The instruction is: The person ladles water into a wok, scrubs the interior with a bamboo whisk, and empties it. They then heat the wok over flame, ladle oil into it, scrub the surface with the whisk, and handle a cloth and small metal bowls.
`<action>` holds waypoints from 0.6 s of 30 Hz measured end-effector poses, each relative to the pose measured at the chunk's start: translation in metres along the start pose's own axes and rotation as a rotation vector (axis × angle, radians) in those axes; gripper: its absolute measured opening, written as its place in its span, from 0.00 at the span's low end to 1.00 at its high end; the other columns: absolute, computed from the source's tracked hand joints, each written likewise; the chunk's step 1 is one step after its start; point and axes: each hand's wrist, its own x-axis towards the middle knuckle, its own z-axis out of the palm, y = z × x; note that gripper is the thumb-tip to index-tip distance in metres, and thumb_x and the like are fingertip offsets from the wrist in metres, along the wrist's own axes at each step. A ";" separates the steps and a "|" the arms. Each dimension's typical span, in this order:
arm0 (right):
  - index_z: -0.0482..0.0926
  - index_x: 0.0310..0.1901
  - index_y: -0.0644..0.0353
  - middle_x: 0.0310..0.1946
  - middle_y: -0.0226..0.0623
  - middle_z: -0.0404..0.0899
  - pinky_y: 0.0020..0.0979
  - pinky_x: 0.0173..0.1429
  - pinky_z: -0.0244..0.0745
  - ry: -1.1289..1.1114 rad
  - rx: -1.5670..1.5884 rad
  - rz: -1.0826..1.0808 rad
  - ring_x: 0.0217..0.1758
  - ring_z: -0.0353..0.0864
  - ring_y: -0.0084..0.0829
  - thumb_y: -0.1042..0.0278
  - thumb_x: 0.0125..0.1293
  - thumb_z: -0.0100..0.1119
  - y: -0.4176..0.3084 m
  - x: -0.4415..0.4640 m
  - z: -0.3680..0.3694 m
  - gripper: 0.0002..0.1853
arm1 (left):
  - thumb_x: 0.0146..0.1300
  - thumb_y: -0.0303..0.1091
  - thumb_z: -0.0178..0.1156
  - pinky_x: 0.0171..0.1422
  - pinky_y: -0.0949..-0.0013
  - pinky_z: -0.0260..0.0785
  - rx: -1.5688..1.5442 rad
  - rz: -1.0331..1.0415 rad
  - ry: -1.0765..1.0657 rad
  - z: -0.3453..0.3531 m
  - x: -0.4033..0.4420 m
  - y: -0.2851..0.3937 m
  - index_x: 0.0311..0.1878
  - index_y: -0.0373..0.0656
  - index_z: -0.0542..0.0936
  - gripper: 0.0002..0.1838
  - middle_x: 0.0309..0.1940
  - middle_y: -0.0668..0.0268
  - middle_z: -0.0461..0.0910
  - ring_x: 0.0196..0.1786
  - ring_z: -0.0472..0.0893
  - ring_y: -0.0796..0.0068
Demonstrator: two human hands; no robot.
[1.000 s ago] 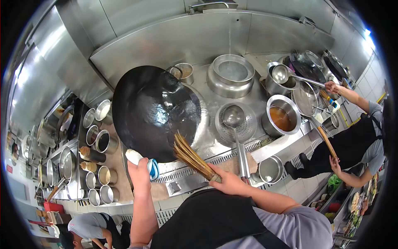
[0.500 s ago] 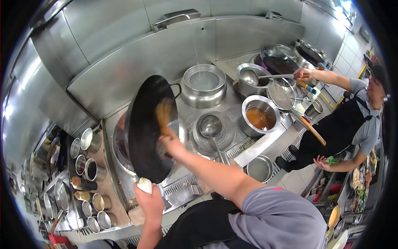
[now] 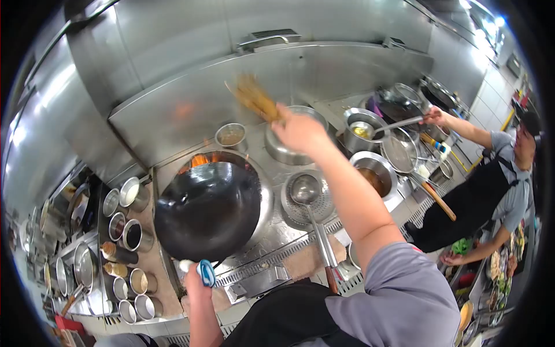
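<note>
A large black wok rests over the burner, with orange flame showing behind its rear rim. At its front edge my left hand is wrapped round a white and blue cloth. My right hand is raised beyond the wok, closed on a bamboo brush whose bristles are blurred and point up and left. Under the right hand stands a wide steel pot, partly hidden by it. A steel ladle lies in a perforated strainer right of the wok.
Steel containers and sauce bottles fill the left shelf. At the right a co-worker holds a ladle over a pot. Near it are a pot of brown liquid and a mesh strainer. A small container stands behind the wok.
The wok has gone from steeply tilted to lying lower over the flame. My right hand has lifted the brush out of it, up and to the right. The co-worker's ladle now holds yellowish liquid.
</note>
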 end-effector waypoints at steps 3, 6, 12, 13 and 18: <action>0.61 0.69 0.53 0.47 0.55 0.81 0.48 0.58 0.73 0.252 0.146 -0.124 0.53 0.79 0.54 0.48 0.67 0.49 -0.050 0.033 -0.029 0.32 | 0.61 0.35 0.57 0.37 0.68 0.74 -0.092 -0.077 -0.091 0.014 0.027 -0.015 0.33 0.42 0.80 0.08 0.28 0.66 0.81 0.31 0.81 0.73; 0.58 0.72 0.53 0.53 0.56 0.78 0.46 0.61 0.71 0.394 0.405 -0.260 0.57 0.77 0.53 0.51 0.65 0.55 -0.090 0.064 -0.017 0.36 | 0.62 0.36 0.57 0.39 0.66 0.74 -0.156 -0.183 -0.130 0.030 0.043 -0.028 0.33 0.42 0.80 0.08 0.28 0.66 0.81 0.32 0.81 0.73; 0.45 0.76 0.53 0.69 0.53 0.62 0.44 0.70 0.61 0.554 0.803 -0.377 0.68 0.65 0.52 0.64 0.64 0.61 -0.118 0.096 0.168 0.44 | 0.64 0.35 0.56 0.35 0.66 0.76 -0.150 -0.292 -0.071 0.049 0.034 -0.036 0.33 0.41 0.80 0.09 0.28 0.65 0.81 0.30 0.81 0.72; 0.43 0.76 0.51 0.70 0.52 0.61 0.43 0.72 0.57 0.331 0.925 -0.207 0.70 0.64 0.50 0.64 0.64 0.59 -0.112 0.083 0.216 0.44 | 0.64 0.35 0.57 0.35 0.66 0.76 -0.144 -0.295 -0.077 0.049 0.035 -0.036 0.33 0.40 0.80 0.09 0.28 0.65 0.81 0.29 0.81 0.71; 0.60 0.69 0.49 0.26 0.31 0.71 0.24 0.17 0.67 -0.270 1.005 0.317 0.18 0.72 0.23 0.61 0.69 0.53 -0.108 0.054 0.308 0.28 | 0.61 0.37 0.59 0.32 0.66 0.73 -0.129 -0.258 -0.052 0.040 0.039 -0.032 0.36 0.33 0.81 0.13 0.28 0.62 0.82 0.28 0.81 0.72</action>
